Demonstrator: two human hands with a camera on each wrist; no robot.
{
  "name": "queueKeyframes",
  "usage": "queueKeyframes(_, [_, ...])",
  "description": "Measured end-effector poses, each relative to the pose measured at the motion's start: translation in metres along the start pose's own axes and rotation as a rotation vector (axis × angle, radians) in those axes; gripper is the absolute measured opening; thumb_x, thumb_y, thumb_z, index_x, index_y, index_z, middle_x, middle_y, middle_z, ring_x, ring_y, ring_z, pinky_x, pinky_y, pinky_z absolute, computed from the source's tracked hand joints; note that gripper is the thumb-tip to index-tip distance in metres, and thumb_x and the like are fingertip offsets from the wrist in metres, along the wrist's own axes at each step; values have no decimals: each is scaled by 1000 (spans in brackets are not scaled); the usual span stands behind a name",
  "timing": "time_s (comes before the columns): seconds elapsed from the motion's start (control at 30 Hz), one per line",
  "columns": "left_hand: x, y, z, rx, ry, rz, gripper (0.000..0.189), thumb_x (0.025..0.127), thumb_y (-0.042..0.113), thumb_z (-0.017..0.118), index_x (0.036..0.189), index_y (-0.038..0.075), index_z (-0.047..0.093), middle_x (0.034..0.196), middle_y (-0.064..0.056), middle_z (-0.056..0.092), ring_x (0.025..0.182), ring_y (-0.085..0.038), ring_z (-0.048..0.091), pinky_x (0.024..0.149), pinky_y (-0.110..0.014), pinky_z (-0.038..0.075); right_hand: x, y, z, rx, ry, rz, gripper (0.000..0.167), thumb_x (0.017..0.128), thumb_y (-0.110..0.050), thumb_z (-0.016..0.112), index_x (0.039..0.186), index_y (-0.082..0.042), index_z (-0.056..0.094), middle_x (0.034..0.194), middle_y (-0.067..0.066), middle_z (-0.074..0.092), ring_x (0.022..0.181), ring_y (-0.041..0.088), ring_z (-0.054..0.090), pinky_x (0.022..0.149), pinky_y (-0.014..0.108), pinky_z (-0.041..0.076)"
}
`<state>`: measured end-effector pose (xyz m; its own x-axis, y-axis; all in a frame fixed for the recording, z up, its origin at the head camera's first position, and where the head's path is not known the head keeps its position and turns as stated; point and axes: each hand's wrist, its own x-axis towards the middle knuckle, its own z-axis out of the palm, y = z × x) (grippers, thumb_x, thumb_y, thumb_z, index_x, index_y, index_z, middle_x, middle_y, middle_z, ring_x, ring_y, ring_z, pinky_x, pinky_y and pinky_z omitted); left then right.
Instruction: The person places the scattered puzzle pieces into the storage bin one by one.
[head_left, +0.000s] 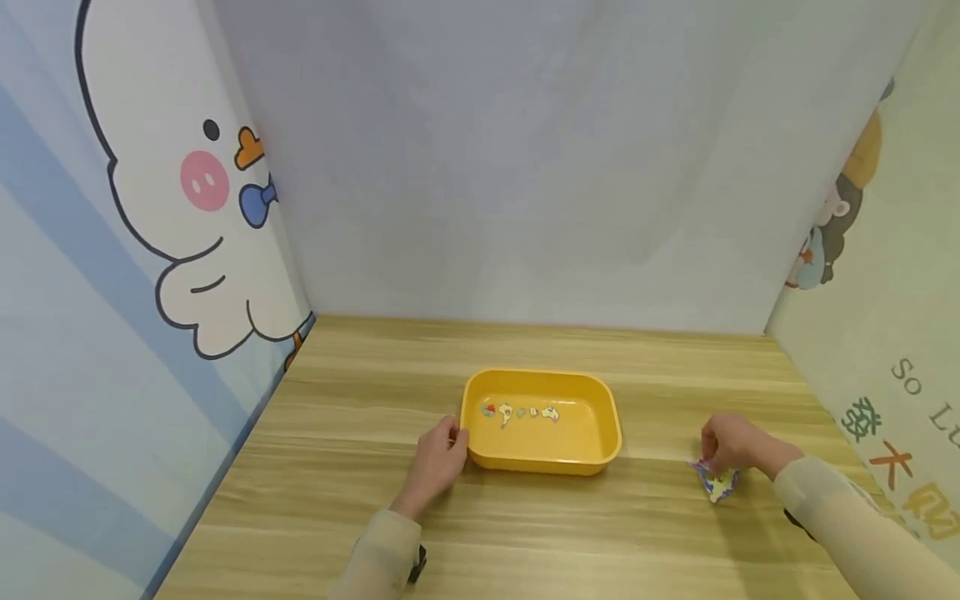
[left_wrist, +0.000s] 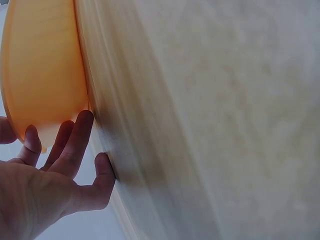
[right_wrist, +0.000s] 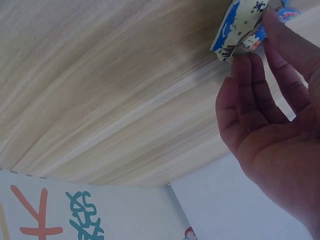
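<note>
A yellow plastic tray (head_left: 537,463) stands on the table, with several small printed scraps (head_left: 551,413) lying in a row on its floor. At the tray's left end, my left hand (head_left: 440,454) grips the rim between thumb and index finger. In the left wrist view the other fingers (left_wrist: 80,135) lie along the tray's outer wall, low by the table. Well to the right of the tray, my right hand (head_left: 735,443) pinches a crumpled printed wrapper (head_left: 718,485), cream-yellow with blue edges. The right wrist view shows the wrapper (right_wrist: 235,30) between thumb and fingertips.
The wood-grain table (head_left: 360,375) ends at a pale curtain (head_left: 517,167) behind. A cloth with a white cartoon bird (head_left: 150,125) hangs on the left; another cloth with lettering (head_left: 892,458) hangs on the right.
</note>
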<state>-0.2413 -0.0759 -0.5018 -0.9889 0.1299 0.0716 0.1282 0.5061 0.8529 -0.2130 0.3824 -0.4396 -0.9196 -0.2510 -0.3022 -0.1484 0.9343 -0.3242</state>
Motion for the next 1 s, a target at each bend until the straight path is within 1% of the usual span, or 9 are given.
queueKeyframes(0.2, [-1, 2, 2, 0, -15, 0, 16, 97, 16, 51, 82, 10, 50, 79, -3, 57, 69, -16, 53, 59, -30, 47, -6, 2, 2, 22, 20, 0, 19, 62, 2, 79, 68, -6, 62, 65, -3, 56, 61, 15, 50, 55, 32, 45])
queueKeyframes(0.5, [-1, 1, 7, -6, -16, 0, 17, 96, 15, 52, 80, 10, 49, 78, -3, 56, 68, -16, 53, 58, -31, 46, -12, 9, 7, 33, 63, -19, 22, 59, 0, 80, 66, -9, 61, 62, -5, 53, 59, 15, 48, 53, 31, 43])
queueKeyframes(0.63, [0, 2, 9, -5, -22, -7, 17, 97, 16, 51, 81, 10, 50, 78, -3, 57, 68, -16, 53, 58, -30, 47, -12, 12, 7, 50, 61, -1, 22, 58, 0, 79, 69, -9, 61, 64, -4, 53, 60, 15, 49, 54, 32, 43])
queueKeyframes(0.7, [0, 3, 9, -11, -23, -7, 17, 97, 17, 51, 81, 10, 50, 77, -3, 56, 67, -15, 53, 57, -30, 47, -8, 19, 9, 60, 58, 13, 24, 58, 0, 78, 69, -10, 61, 65, -4, 53, 61, 16, 49, 55, 32, 43])
queueKeyframes(0.87, [1, 2, 6, -1, 20, 32, 17, 95, 14, 52, 79, 10, 49, 75, -3, 56, 66, -15, 52, 57, -30, 46, 0, 21, 9, 72, 47, 12, 24, 59, 0, 78, 71, -11, 60, 67, -2, 54, 63, 17, 49, 56, 33, 43])
queueKeyframes(0.93, [0, 1, 4, 7, 38, 41, 18, 94, 13, 53, 78, 10, 48, 76, -3, 55, 67, -15, 52, 58, -30, 45, 0, 13, 6, 67, 36, 12, 22, 61, 1, 78, 72, -9, 62, 68, -2, 55, 64, 17, 49, 57, 33, 43])
queueKeyframes(1.0, [0, 2, 2, 3, 36, 36, 18, 95, 13, 52, 78, 10, 48, 76, -3, 55, 67, -15, 51, 58, -30, 45, 1, 8, 5, 54, 28, 20, 20, 62, 2, 77, 72, -9, 63, 68, -2, 54, 64, 17, 48, 57, 33, 42])
